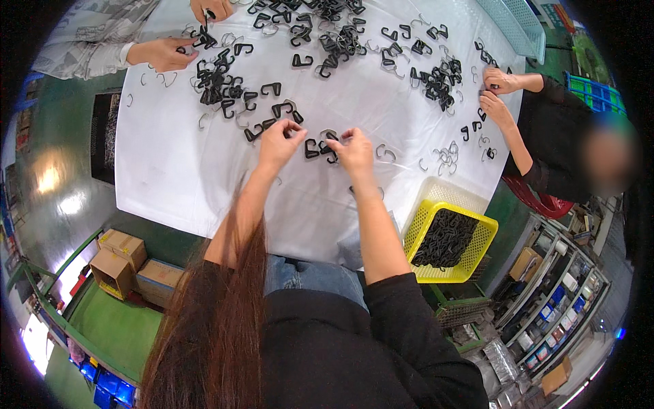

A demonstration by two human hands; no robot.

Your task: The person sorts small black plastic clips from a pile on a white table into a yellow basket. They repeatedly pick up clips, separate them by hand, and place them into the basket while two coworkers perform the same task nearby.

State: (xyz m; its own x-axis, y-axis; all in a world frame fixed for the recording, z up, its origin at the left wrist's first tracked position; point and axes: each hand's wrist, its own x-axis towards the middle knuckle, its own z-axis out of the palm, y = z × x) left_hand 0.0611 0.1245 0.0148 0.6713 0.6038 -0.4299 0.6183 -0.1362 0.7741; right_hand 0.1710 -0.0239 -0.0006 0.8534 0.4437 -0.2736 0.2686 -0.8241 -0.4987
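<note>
Left hand: our left hand (281,141) has thumb and fingers curled toward each other; a dark bit (289,133) shows there, but we cannot tell whether it is clamped.
Right hand: our right hand (354,151) bends its fingertips over a small cluster of black, hook-shaped, plastic-looking pieces (323,147); we cannot tell whether they close on one.
Hooks: the cluster sits between our hands; more pieces lie just left of the left hand and beyond both.
Pale bits: thin, pale, curved pieces (386,153) rest just right of our right hand.
Basket: right of our right hand and nearer us, a yellow perforated plastic basket (485,240) holds black hooks.
Tabletop: a smooth white cover (177,163) spreads beneath our hands.
</note>
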